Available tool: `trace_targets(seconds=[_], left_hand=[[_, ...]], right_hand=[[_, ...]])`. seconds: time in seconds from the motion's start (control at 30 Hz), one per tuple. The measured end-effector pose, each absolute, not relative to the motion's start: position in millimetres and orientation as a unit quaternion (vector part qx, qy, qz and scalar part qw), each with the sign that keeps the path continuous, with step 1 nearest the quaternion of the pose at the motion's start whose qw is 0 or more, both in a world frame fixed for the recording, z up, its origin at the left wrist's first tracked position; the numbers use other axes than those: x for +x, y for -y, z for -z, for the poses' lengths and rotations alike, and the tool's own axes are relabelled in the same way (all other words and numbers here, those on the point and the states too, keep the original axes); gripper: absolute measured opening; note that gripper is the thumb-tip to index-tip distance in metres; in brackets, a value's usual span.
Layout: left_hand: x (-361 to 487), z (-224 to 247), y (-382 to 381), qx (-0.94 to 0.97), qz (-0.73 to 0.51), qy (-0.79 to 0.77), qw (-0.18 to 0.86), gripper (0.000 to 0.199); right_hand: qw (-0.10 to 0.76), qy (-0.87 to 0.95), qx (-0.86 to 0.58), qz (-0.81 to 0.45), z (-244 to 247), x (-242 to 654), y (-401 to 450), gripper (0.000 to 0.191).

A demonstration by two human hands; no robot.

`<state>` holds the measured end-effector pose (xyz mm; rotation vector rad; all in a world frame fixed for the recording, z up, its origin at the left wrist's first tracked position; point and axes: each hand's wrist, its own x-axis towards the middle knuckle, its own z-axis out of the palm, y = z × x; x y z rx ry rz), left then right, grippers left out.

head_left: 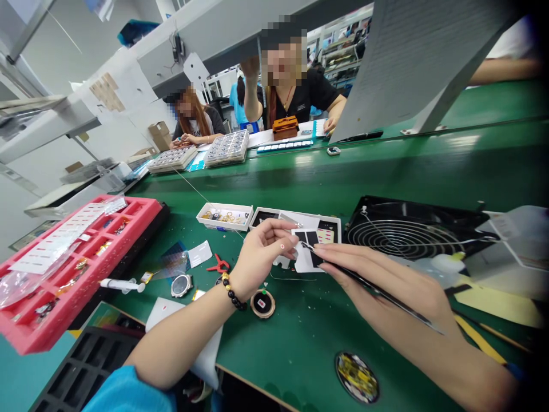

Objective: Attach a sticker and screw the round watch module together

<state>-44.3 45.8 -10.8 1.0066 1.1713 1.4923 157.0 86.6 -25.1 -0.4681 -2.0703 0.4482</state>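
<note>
**Right hand** (388, 286): narrow pinch on black tweezers (373, 292); their tips touch the sheet's black patches;
**Left hand** (259, 257): fingers (278, 232) curled narrow, just beside the sheet; you cannot tell whether they hold it;
**Workpiece**: white backing sheet (306, 260) between your hands, over the front edge of a black-lined tray (295, 220);
**Bench** (291, 349): pink compartment tray (146, 209) at left edge, round watch case (181, 285) near your left wrist, fan guard (412, 234) at right;

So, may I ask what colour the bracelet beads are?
The bracelet beads are black and gold; head view.
</note>
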Motion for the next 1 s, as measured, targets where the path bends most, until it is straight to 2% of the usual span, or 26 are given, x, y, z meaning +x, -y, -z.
trace_targets(seconds=[0.37, 1.0], left_hand=[[-44.5, 11.1, -45.4, 0.422, -0.608, -0.473, 0.478, 0.030], [-43.5, 11.0, -45.3, 0.432, -0.606, -0.488, 0.456, 0.032]], right_hand=[[0.464, 0.844, -0.186, -0.195, 30.5, 160.6, -89.2, 0.028], [0.497, 0.809, -0.222, -0.222, 22.3, 155.2, -88.3, 0.018]])
